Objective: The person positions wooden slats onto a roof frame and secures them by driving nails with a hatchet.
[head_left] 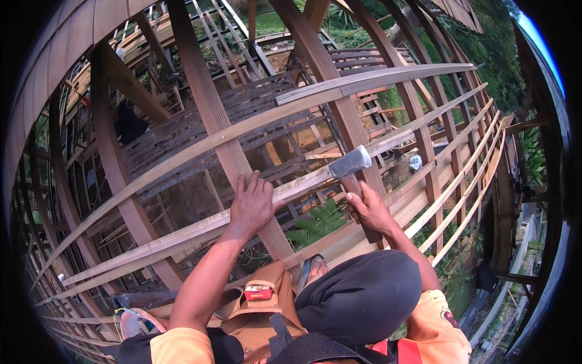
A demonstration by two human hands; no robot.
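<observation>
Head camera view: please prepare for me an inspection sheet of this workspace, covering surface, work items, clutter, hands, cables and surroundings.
Surface: open frame of brown rafters crossed by pale battens, with wide gaps.
Work items: hammer, its head over a batten; whether they touch, cannot tell.
Clutter: small red box in the tan pouch; white item seen through the frame, unclear.
Hands: right hand grips the hammer's handle; left hand lies where a batten crosses a rafter.
Cables: nothing seen.
Surroundings: green fern and dark slatted structure below.
</observation>
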